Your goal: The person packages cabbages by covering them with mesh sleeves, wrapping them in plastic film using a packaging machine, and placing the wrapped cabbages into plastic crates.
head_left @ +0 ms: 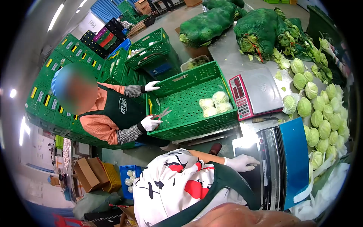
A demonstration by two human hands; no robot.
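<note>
Left hand (pixel 242 163) loosely spread over dark panel (pixel 254 181); co-worker's apron (pixel 115 115) bears Chinese characters (pixel 123 106).

Gloved left hand (pixel 242 163) at a black-and-blue machine (pixel 294 160), near a red-edged scale (pixel 261 90) and green cabbages (pixel 324 129).

White Chinese characters (pixel 122 106) stand on the co-worker's dark green apron (pixel 121 117), left of centre — too blurred to read surely; crate labels (pixel 69 45), upper left — illegible.
</note>
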